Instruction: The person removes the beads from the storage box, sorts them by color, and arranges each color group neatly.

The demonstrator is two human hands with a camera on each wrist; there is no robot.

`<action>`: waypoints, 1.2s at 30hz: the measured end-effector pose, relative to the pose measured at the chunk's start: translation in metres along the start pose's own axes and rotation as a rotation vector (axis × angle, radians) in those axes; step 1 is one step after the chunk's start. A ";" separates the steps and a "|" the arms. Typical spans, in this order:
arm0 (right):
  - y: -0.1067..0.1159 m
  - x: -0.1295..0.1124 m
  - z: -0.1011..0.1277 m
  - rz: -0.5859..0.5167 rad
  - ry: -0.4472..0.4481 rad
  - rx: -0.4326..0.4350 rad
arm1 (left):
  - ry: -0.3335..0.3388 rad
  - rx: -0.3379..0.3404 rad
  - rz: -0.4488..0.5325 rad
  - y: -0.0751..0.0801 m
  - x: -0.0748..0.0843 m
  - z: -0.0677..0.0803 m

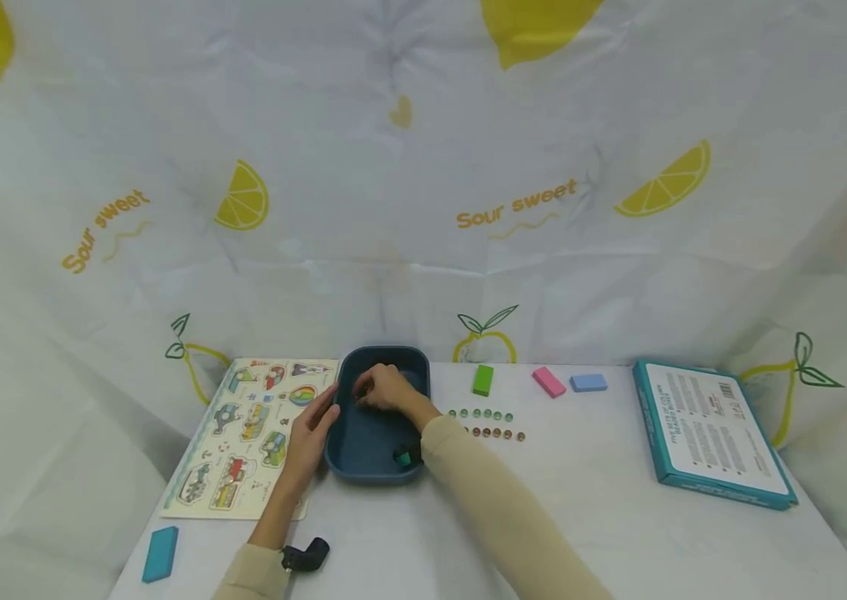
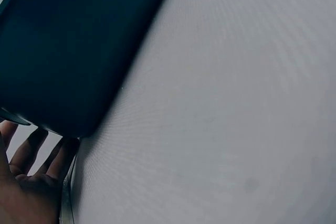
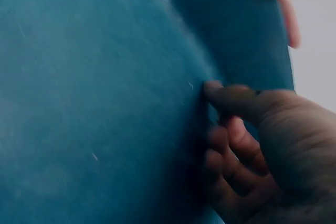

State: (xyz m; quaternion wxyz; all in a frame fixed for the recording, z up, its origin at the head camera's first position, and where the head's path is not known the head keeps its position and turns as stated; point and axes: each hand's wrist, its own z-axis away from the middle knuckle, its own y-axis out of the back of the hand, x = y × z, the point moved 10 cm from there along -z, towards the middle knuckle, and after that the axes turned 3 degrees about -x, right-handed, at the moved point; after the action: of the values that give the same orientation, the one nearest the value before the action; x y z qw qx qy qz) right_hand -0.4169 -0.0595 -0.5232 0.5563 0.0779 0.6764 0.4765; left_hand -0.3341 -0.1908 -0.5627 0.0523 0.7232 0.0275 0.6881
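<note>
A dark blue plastic bin stands near the middle of the table. My left hand grips its left rim, with the thumb over the edge and the fingers against the outer wall; in the left wrist view those fingers touch the bin from below. Inside the bin, my right hand reaches toward the wall beside the left hand. In the right wrist view its thumb and curled fingers are close together at the bin's inner corner. What lies between those fingertips is too dark to make out.
Right of the bin lie a row of small green beads and a row of brown ones. Behind them are green, pink and blue blocks. A picture board, teal block and teal-edged box lie around.
</note>
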 end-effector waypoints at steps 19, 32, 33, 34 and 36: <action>0.125 0.037 0.120 -0.160 0.120 0.109 | -0.003 0.024 -0.040 -0.002 0.000 0.003; 0.121 0.156 0.245 -0.018 -0.094 0.134 | 0.006 0.026 -0.038 0.003 0.001 0.002; 0.119 0.160 0.247 -0.012 -0.109 0.139 | 0.004 0.029 -0.035 0.004 0.002 0.002; 0.118 0.163 0.249 -0.008 -0.121 0.144 | 0.004 0.027 -0.030 0.003 0.001 0.002; 0.116 0.167 0.250 0.000 -0.142 0.154 | 0.004 0.018 -0.027 0.001 0.000 0.001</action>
State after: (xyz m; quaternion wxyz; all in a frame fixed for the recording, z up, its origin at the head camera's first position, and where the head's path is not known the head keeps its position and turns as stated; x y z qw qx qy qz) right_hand -0.3210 0.2485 -0.5336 0.5951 0.1539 0.6699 0.4164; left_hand -0.3328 -0.1921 -0.5622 0.0548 0.7218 0.0437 0.6885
